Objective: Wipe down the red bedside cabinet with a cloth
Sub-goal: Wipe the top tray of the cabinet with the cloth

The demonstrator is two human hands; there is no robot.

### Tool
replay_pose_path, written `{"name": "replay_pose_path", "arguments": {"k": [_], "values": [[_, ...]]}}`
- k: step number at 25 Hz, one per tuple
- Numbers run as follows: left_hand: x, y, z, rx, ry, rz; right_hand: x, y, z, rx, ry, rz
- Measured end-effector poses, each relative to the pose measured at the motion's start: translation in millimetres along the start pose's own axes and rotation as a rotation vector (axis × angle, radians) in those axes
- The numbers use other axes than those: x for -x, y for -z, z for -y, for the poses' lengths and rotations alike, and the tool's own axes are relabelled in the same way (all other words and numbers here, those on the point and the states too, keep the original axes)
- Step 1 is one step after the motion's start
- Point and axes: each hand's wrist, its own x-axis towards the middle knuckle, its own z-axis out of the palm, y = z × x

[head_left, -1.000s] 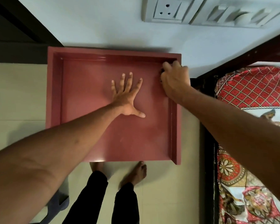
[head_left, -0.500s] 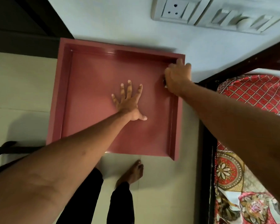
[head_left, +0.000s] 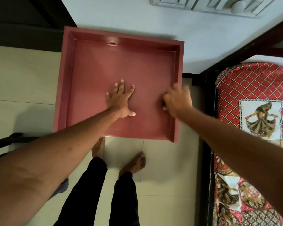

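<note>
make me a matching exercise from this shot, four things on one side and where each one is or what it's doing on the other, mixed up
Things:
1. left hand
2. right hand
3. red bedside cabinet
4. patterned bedspread

Places or states:
A. on the bed to the right of the cabinet
B. blurred, curled by the cabinet's right rim
C. flat on the cabinet top, fingers spread
D. standing against the white wall, below the switch panel

Pairs: 1-C, 2-B, 3-D, 4-A
</note>
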Motion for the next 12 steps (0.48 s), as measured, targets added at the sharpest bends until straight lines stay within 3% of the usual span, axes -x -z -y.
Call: {"name": "replay_pose_path", "arguments": {"k": [2,4,7,9,12], "values": [[5.1,-4.5,0.7,0.026,0.024,-0.015,-30.4,3.3,-16.0,0.005,-0.155,-0.033],[8.6,-10.1,5.5,0.081,0.005,-0.066,-13.9,-3.3,3.0,-0.116,-0.193,-0.05],[29.7,-18.8,26.5,0.463,-0.102,-0.261,80.6,-26.4,64.6,-0.292,-0.116,-0.076],[51.3,-23.1,51.0,0.668,-0.042,-0.44,125.3,-36.1,88.3,-0.423,-0.108,0.006],[74.9,-18.3,97.0,0.508,0.043,-0.52,102.9,-27.4,86.8,-0.665,-0.279,-0.073]]}}
